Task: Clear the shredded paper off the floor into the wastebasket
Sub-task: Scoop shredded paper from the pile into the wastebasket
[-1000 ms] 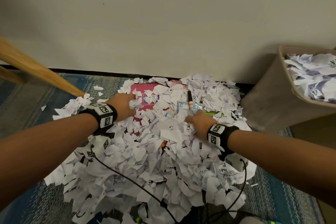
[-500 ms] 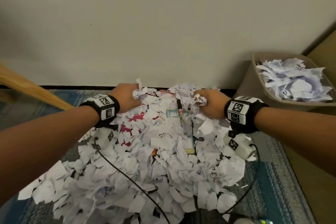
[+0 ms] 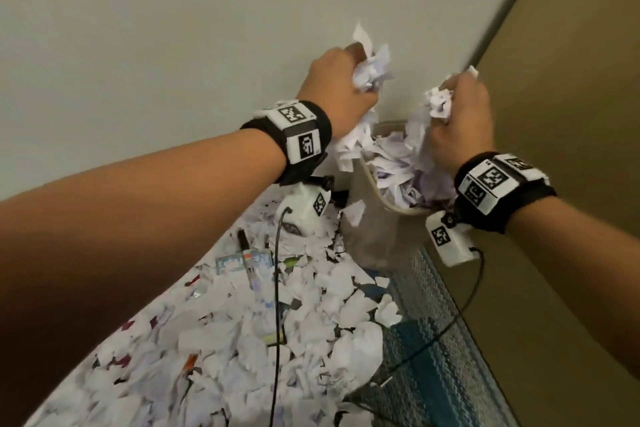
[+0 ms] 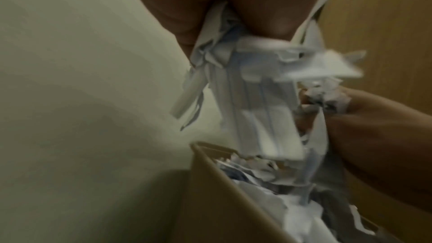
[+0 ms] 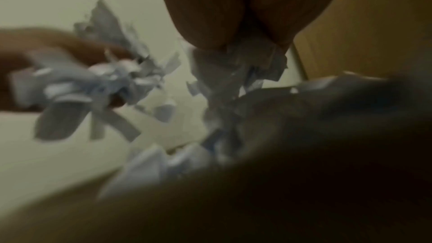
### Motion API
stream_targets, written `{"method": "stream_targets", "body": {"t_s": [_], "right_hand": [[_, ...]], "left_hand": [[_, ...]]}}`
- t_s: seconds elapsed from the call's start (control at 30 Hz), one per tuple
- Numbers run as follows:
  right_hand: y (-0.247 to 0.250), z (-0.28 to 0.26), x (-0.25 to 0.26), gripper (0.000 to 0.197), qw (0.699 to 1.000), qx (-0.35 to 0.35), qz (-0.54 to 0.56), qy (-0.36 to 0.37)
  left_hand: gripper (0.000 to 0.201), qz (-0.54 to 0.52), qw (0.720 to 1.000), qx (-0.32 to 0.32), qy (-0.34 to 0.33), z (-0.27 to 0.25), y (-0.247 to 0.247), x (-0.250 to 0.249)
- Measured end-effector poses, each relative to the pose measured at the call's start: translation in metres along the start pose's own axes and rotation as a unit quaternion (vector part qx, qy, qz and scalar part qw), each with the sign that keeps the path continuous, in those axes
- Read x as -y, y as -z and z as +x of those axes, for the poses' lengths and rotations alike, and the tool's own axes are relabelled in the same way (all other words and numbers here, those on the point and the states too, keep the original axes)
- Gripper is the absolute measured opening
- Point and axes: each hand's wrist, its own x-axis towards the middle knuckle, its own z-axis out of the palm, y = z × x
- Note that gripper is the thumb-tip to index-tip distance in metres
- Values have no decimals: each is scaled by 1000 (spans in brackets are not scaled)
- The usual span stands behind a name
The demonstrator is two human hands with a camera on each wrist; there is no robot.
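Two fistfuls of paper [image 3: 372, 71] clenched above the wastebasket [image 3: 370, 180]: left hand [image 3: 341, 90], right hand [image 3: 457, 118]; more heaped on the floor [image 3: 429, 288] beside it.

Wastebasket [image 3: 375, 191] against wall [image 3: 173, 28], paper pile [image 3: 277, 322] on floor to its left, both hands above basket
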Motion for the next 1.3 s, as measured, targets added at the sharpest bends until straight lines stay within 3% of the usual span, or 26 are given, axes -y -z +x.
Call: {"method": "stream_targets", "body": {"t_s": [0.07, 0.13, 0.27, 0.37, 0.5, 0.6, 0.7, 0.77, 0.87, 0.93, 1.03, 1.17, 1.3], "right_hand": [[-4, -8, -14, 41, 999, 29, -10, 15], [-10, -16, -29, 56, 990, 121, -62, 23], [-21, -25, -55, 95, 940, 294, -172, -6], [-25, -29, -66, 102, 892, 398, -214, -8], [-32, -25, -71, 110, 846, 487, -216, -16], [-29, -22, -64, 104, 823, 526, -215, -13], [-17, -20, -49, 80, 812, 547, -198, 40], [-14, -18, -45, 65, 792, 574, -206, 28], [-14, -18, -42, 64, 759, 607, -235, 0], [-12, -18, -39, 59, 762, 605, -232, 4], [-9, -16, -37, 54, 792, 575, -203, 15], [-6, -12, -42, 76, 805, 545, -232, 28], [6, 1, -43, 89, 814, 536, -224, 0]], "left_hand": [[27, -1, 1000, 4, -11, 7, -29, -16], [33, 10, 999, 40, -21, 8, -59, -23], [54, 90, 987, 135, 4, -1, -111, -20], [73, 204, 953, 222, 12, -12, -130, -13], [75, 320, 895, 311, 7, -16, -142, -7], [80, 367, 842, 395, 12, -15, -144, -4], [81, 398, 791, 465, 8, -15, -139, -11], [71, 404, 758, 512, -10, -15, -140, -21], [58, 416, 731, 540, -21, -15, -145, -34], [57, 408, 739, 536, -12, -10, -146, -28], [83, 375, 802, 464, 1, -2, -144, -19], [72, 325, 859, 396, 18, 3, -136, -24], [78, 285, 886, 365, 11, 5, -128, -25]]}}
